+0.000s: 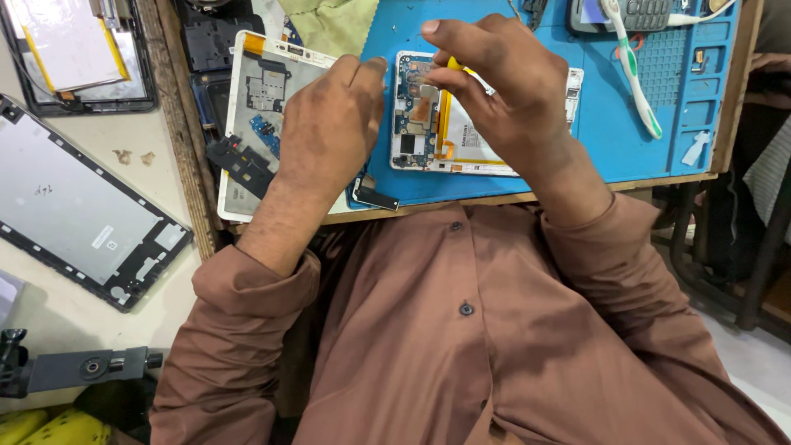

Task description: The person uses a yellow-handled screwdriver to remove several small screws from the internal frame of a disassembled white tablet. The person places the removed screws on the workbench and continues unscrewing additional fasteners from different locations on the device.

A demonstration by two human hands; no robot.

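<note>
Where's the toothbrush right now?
In the head view, the white and green toothbrush lies on the blue work mat at upper right, beyond the right hand and beside the opened tablet.

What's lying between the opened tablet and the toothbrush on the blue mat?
Only bare blue mat lies between the opened tablet and the toothbrush, seen in the head view.

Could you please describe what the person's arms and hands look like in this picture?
Both arms wear long brown sleeves with loose cuffs ending above the wrists, part of a brown buttoned shirt. The left hand and right hand are bare: no gloves, rings or watch show.
</note>
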